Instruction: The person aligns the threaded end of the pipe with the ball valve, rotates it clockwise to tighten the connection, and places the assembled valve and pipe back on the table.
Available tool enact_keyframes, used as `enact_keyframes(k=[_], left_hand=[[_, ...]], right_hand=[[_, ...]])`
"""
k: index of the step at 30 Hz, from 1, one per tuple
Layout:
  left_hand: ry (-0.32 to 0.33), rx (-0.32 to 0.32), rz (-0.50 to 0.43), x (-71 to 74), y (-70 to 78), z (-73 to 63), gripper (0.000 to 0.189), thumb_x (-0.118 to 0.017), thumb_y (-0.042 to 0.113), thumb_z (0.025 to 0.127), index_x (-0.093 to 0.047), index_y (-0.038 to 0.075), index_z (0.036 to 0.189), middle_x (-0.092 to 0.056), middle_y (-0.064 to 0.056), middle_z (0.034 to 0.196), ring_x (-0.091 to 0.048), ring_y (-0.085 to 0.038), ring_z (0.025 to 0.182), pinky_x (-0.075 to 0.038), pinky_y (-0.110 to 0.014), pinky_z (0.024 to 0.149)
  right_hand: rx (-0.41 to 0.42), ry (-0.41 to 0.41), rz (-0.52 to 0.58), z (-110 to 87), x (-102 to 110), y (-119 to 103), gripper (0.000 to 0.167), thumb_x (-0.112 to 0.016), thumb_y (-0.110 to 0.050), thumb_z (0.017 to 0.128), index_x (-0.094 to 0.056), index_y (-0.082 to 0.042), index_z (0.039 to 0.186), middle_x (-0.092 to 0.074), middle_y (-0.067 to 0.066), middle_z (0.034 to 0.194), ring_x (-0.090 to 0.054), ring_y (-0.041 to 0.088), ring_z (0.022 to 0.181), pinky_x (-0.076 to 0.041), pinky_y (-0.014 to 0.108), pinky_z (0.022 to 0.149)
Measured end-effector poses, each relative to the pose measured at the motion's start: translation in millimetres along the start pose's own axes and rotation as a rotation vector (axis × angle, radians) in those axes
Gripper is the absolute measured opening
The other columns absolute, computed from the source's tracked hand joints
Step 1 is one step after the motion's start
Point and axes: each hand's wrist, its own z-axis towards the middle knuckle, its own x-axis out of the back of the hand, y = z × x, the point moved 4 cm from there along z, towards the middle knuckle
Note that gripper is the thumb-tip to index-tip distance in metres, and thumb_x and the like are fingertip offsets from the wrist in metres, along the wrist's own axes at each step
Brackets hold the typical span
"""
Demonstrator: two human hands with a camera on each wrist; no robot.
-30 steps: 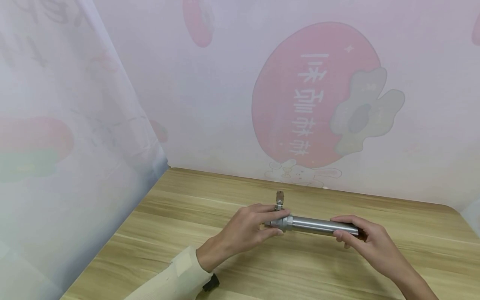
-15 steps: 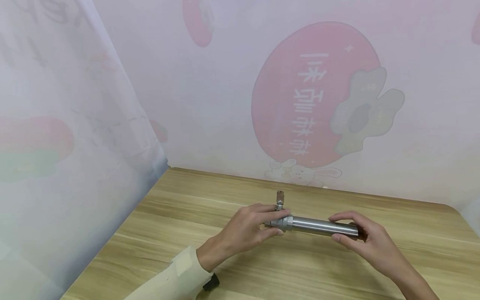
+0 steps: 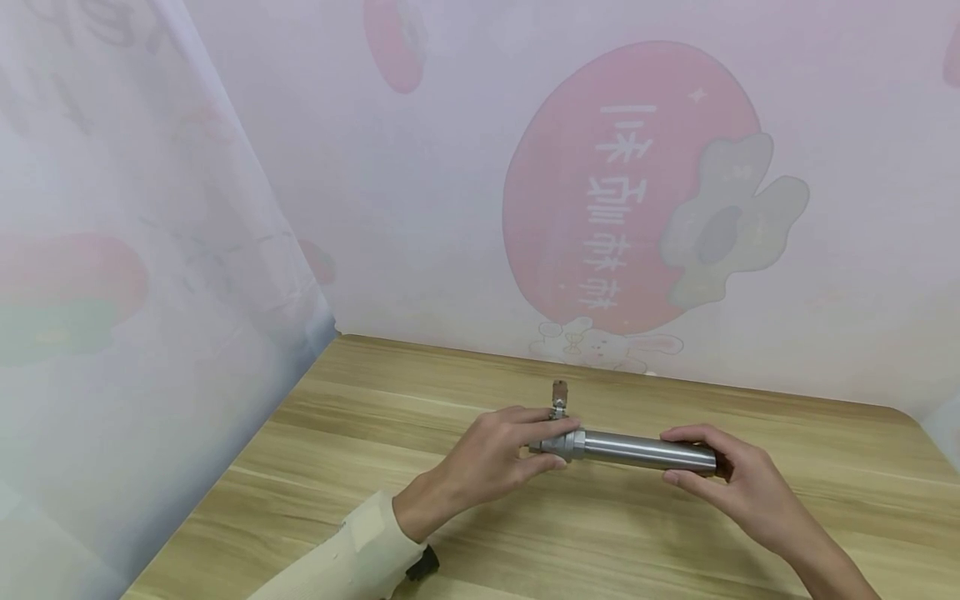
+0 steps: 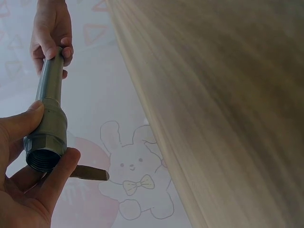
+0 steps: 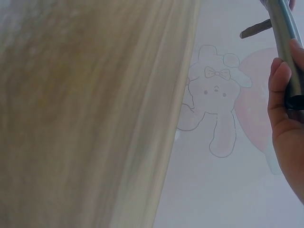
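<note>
A metal ball valve [image 3: 557,447] joined to a straight steel pipe [image 3: 637,450] is held level above the table in the head view. My left hand [image 3: 487,454] grips the valve at the left end, thumb on the near side and fingers over the far side. The valve's lever handle [image 3: 560,393] sticks out beyond those fingers. At the other end, my right hand [image 3: 750,483] holds the pipe between thumb and fingers, hiding part of that end. The left wrist view shows the valve's open, threaded mouth [image 4: 43,159]; the right wrist view shows the pipe's dark open end [image 5: 295,101].
The wood-grain table [image 3: 420,383] stretches beneath both hands. A printed curtain [image 3: 435,208] hangs behind it, with another fabric panel [image 3: 150,333] along the left. Near the left sleeve [image 3: 367,533] is a small black object [image 3: 423,565].
My right fingers have shifted slightly on the pipe's end, the thumb a little to the left and lower. The left hand stays on the valve in the same place.
</note>
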Motion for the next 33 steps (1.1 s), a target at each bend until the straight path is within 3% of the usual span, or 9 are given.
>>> enact_keyframes(k=[12,19,33], left_hand=[[-0.001,0.002,-0.007,0.8,0.4,-0.4,0.052,-0.089,0.025,0.092,-0.075,0.022,0.142,-0.078,-0.010,0.134,-0.079,-0.022,0.117,-0.066,-0.029,0.094],[-0.003,0.005,-0.003,1.7,1.1,0.0,0.052,-0.089,0.026,0.093,-0.075,0.022,0.142,-0.078,-0.010,0.135,-0.078,-0.023,0.118,-0.066,-0.030,0.094],[0.001,-0.006,0.003,1.0,0.9,-0.1,0.050,-0.090,0.025,0.091,-0.077,0.019,0.139,-0.078,-0.011,0.134,-0.078,-0.025,0.118,-0.066,-0.034,0.097]], right_hand=[[-0.037,-0.023,0.043,-2.2,0.3,-0.9,0.039,-0.083,-0.003,0.096,-0.073,-0.015,0.132,-0.078,-0.004,0.109,-0.072,0.008,0.082,-0.061,0.026,0.066],[-0.025,-0.025,0.058,-2.6,0.6,-0.8,0.038,-0.081,-0.002,0.097,-0.073,-0.014,0.132,-0.078,-0.003,0.107,-0.075,0.015,0.081,-0.062,0.027,0.067],[-0.013,-0.026,0.061,-2.7,-0.1,-1.4,0.036,-0.080,-0.002,0.098,-0.073,-0.014,0.132,-0.079,0.000,0.106,-0.074,0.016,0.080,-0.061,0.027,0.067]])
